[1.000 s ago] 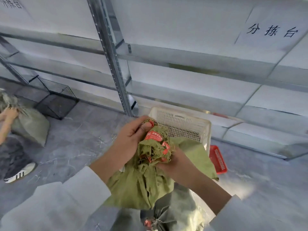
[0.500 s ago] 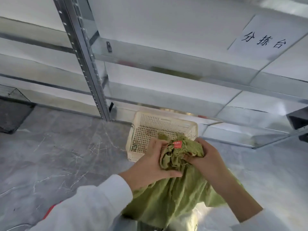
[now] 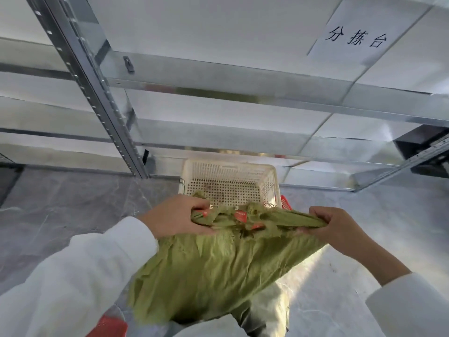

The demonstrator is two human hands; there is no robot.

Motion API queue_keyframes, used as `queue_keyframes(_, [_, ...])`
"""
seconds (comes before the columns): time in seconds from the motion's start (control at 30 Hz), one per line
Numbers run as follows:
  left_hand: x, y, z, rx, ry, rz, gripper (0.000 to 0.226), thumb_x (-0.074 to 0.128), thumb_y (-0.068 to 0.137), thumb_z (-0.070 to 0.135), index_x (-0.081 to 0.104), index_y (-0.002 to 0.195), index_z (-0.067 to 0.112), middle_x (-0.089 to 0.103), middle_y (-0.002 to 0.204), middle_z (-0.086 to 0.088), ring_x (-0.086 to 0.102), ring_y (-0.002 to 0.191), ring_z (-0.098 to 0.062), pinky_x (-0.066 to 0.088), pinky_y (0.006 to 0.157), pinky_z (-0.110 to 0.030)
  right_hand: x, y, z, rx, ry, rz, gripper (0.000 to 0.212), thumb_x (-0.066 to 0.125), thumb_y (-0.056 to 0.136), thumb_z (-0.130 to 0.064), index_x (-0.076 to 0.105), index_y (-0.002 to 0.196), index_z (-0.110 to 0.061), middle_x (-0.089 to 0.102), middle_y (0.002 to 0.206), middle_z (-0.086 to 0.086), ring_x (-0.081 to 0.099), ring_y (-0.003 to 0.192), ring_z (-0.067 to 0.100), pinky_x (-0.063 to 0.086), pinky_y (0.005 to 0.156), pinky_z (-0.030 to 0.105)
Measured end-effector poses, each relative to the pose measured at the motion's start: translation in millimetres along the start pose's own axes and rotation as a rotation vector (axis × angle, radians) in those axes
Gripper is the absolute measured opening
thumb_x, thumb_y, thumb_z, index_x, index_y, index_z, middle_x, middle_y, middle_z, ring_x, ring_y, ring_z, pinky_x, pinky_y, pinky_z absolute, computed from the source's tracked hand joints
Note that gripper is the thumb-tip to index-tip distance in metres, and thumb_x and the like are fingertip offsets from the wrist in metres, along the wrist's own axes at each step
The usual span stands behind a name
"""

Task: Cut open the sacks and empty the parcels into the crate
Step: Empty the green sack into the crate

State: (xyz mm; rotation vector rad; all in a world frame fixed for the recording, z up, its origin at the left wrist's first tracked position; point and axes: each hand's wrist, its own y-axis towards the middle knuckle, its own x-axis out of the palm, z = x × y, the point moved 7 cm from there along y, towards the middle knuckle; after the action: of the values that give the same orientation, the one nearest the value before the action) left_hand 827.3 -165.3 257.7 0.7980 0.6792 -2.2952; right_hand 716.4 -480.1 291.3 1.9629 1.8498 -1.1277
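Note:
A green woven sack point(image 3: 211, 271) hangs in front of me, its frayed mouth with red printed marks stretched wide between my hands. My left hand point(image 3: 177, 215) grips the left edge of the mouth. My right hand point(image 3: 337, 226) grips the right edge, pulled out to the side. Just beyond the sack's mouth a white perforated plastic crate point(image 3: 230, 183) stands on the floor; its bottom shows bare. No parcels are visible; the sack's inside is hidden.
A metal shelving rack point(image 3: 97, 93) rises behind the crate, with a paper sign point(image 3: 357, 40) on its shelf. A red basket edge point(image 3: 285, 203) peeks from behind the crate's right side. Grey marbled floor point(image 3: 60, 203) spreads left and right. Something red point(image 3: 109, 324) lies near my left sleeve.
My hands have moved apart, spreading the bunched sack mouth wide. The right hand has pulled its edge out to the right. The view has tilted down toward the crate.

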Motion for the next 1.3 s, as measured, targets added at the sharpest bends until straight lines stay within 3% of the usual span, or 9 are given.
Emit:
queue_keyframes(0.2, [-77.3, -36.6, -46.0, -0.177, -0.055, 0.211, 0.039, 0.073, 0.047, 0.074, 0.054, 0.081, 0.076, 0.058, 0.077, 0.049, 0.057, 0.072, 0.022, 0.034, 0.06, -0.003, -55.6, -16.6, 28.6, 0.155, 0.094, 0.207, 0.024, 0.083, 0.069, -0.025, 0.076, 0.092, -0.028, 0.073, 0.072, -0.016, 0.067, 0.063, -0.004, 0.048, 0.057, 0.017])
queue_keyframes(0.37, [-41.0, -32.4, -28.7, -0.077, -0.055, -0.065, 0.044, 0.079, 0.064, 0.053, 0.053, 0.09, 0.077, 0.063, 0.089, 0.044, 0.06, 0.084, 0.019, 0.042, 0.067, 0.003, -19.2, -5.0, 2.0, 0.088, -0.088, -0.016, 0.012, 0.068, 0.087, -0.031, 0.064, 0.094, -0.04, 0.069, 0.087, -0.016, 0.062, 0.082, 0.002, 0.045, 0.068, 0.02])
queue_keyframes(0.6, [39.2, -38.1, -11.3, 0.064, -0.34, -0.029, 0.033, 0.076, 0.074, 0.01, 0.076, 0.096, 0.034, 0.062, 0.107, 0.025, 0.06, 0.099, 0.002, 0.048, 0.088, -0.024, 49.9, -27.7, 21.5, 0.149, 0.367, -0.089, 0.039, 0.046, 0.087, 0.021, 0.064, 0.11, -0.006, 0.076, 0.082, -0.008, 0.069, 0.079, 0.004, 0.053, 0.07, 0.02])
queue_keyframes(0.73, [76.1, -15.3, 42.5, 0.137, -0.415, 0.002, 0.02, 0.075, 0.078, 0.002, 0.075, 0.097, 0.003, 0.062, 0.11, 0.007, 0.054, 0.105, 0.015, 0.044, 0.092, -0.011, 101.1, -24.3, -37.9, -0.023, 0.415, -0.245, 0.063, 0.051, 0.082, 0.011, 0.07, 0.107, -0.043, 0.073, 0.099, -0.014, 0.067, 0.093, 0.001, 0.05, 0.073, 0.013])
queue_keyframes(0.83, [94.1, -3.4, 63.4, 0.093, -0.354, -0.069, 0.02, 0.068, 0.085, 0.005, 0.07, 0.105, 0.008, 0.054, 0.067, 0.03, 0.038, 0.072, 0.042, 0.035, 0.075, 0.008, 99.1, -24.1, -69.3, -0.162, 0.472, -0.198, 0.063, 0.055, 0.077, 0.002, 0.067, 0.104, -0.054, 0.07, 0.105, -0.023, 0.064, 0.099, -0.005, 0.05, 0.076, 0.009])
queue_keyframes(0.93, [82.7, 8.9, 79.4, 0.043, -0.563, -0.077, 0.02, 0.065, 0.081, -0.009, 0.074, 0.084, 0.009, 0.065, 0.068, 0.021, 0.061, 0.071, 0.007, 0.054, 0.072, -0.019, 67.9, -23.1, -64.6, -0.18, 0.69, -0.101, 0.052, 0.065, 0.082, -0.009, 0.061, 0.118, -0.046, 0.07, 0.113, -0.01, 0.065, 0.105, 0.004, 0.052, 0.081, 0.015])
queue_keyframes(1.07, [52.4, 27.7, 85.6, 0.013, -0.78, 0.193, 0.031, 0.071, 0.072, -0.006, 0.076, 0.077, 0.024, 0.074, 0.078, 0.005, 0.071, 0.082, -0.017, 0.057, 0.076, -0.038, 92.4, -40.9, -7.9, 0.007, 0.191, -0.373, 0.131, 0.09, 0.053, -0.043, 0.003, 0.151, -0.033, 0.023, 0.152, -0.015, 0.024, 0.14, -0.003, 0.026, 0.115, 0.026])
queue_keyframes(1.17, [67.0, 31.2, 135.6, 0.122, -0.768, 0.102, 0.025, 0.069, 0.071, 0.012, 0.072, 0.079, 0.035, 0.072, 0.08, 0.015, 0.068, 0.082, -0.006, 0.052, 0.074, -0.02, 140.1, -58.7, 19.3, 0.145, 0.049, -0.464, 0.068, 0.088, 0.065, -0.026, 0.05, 0.121, -0.03, 0.05, 0.126, -0.013, 0.043, 0.125, 0.006, 0.032, 0.112, 0.025])
queue_keyframes(1.3, [95.9, 45.4, 179.4, 0.143, -0.452, 0.156, 0.033, 0.057, 0.074, 0.009, 0.067, 0.096, 0.031, 0.071, 0.089, 0.013, 0.063, 0.085, -0.001, 0.05, 0.075, -0.016, 148.8, -50.7, 28.2, 0.295, 0.304, -0.286, 0.028, 0.07, 0.083, -0.008, 0.058, 0.098, -0.029, 0.056, 0.095, -0.014, 0.049, 0.097, 0.009, 0.04, 0.072, 0.004])
